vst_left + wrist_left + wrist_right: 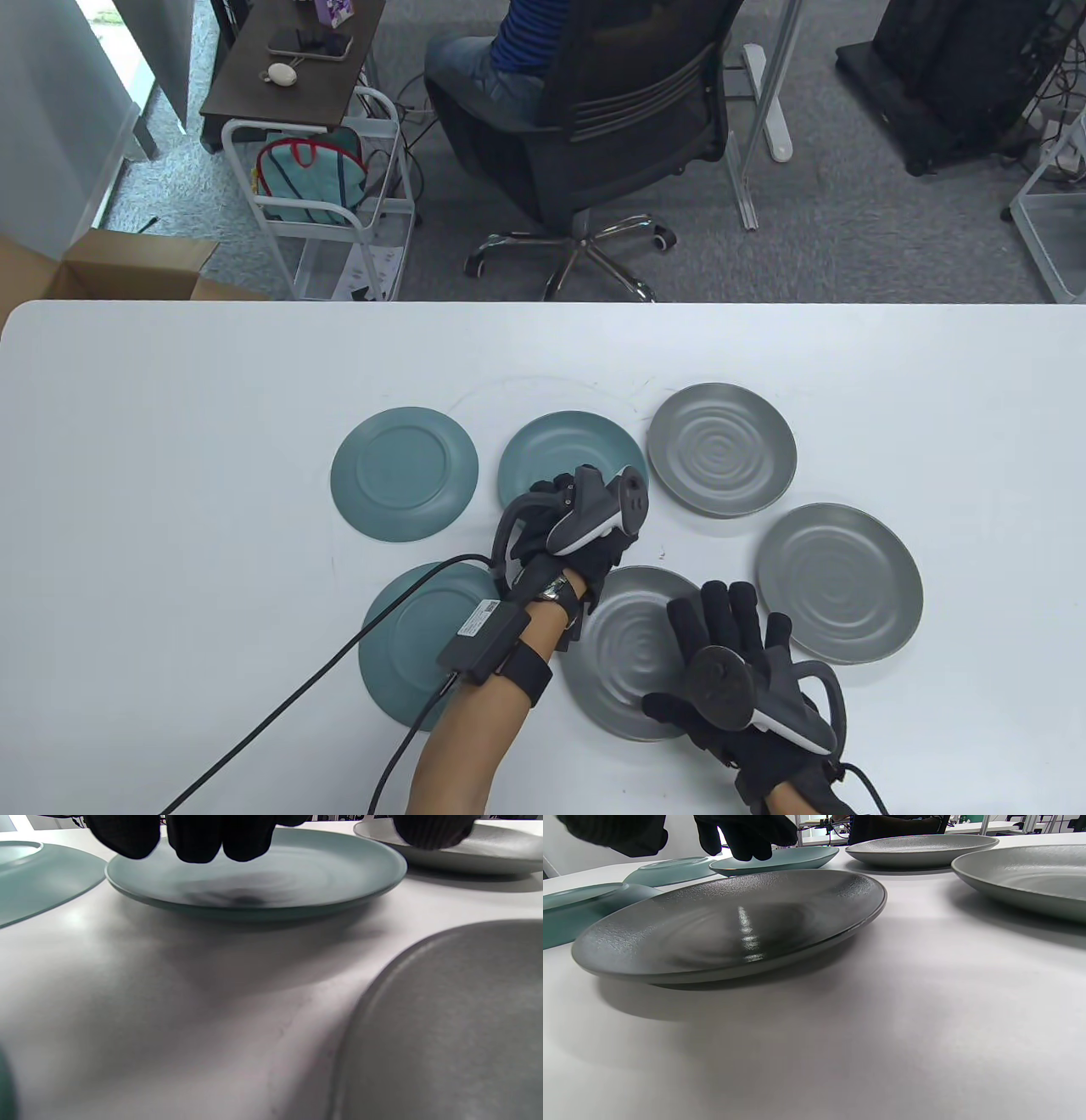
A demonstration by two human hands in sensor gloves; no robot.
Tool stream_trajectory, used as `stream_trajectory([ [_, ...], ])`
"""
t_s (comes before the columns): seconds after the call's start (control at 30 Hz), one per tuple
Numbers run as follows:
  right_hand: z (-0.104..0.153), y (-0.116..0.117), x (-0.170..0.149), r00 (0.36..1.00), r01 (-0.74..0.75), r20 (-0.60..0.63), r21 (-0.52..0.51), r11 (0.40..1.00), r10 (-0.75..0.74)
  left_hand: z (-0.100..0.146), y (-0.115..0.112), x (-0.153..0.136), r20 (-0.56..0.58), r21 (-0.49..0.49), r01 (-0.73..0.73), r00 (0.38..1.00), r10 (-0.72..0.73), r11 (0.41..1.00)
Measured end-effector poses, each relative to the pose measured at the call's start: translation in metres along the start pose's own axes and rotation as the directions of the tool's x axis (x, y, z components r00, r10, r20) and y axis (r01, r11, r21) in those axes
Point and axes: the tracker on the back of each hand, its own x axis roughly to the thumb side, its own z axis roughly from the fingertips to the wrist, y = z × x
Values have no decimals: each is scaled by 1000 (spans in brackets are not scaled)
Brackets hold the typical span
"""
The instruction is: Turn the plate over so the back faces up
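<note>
A teal plate [567,450] lies face up on the white table [170,424], in the back row's middle. My left hand [581,505] hovers over its near rim. In the left wrist view the fingertips [199,840] and thumb hang spread just above this plate [297,878], gripping nothing. A dark grey plate [624,654] lies face up at the front centre. My right hand [691,658] is open over its right side, fingers spread. The right wrist view shows that plate [734,925] lying on the table with the fingers [746,836] above its far rim.
Two teal plates lie back up: one at the back left [403,474], one at the front left [416,654] under my left forearm. Two grey plates lie face up at the back right [721,461] and right [840,581]. An office chair [611,127] stands beyond the table.
</note>
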Motion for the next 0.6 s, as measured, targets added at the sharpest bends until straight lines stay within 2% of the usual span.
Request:
stream_trajectory([
  [0.6,-1,-1,0,1000,2,-3,12,1000,-1,-9,-11,9,26,-8,66,998,-66,998],
])
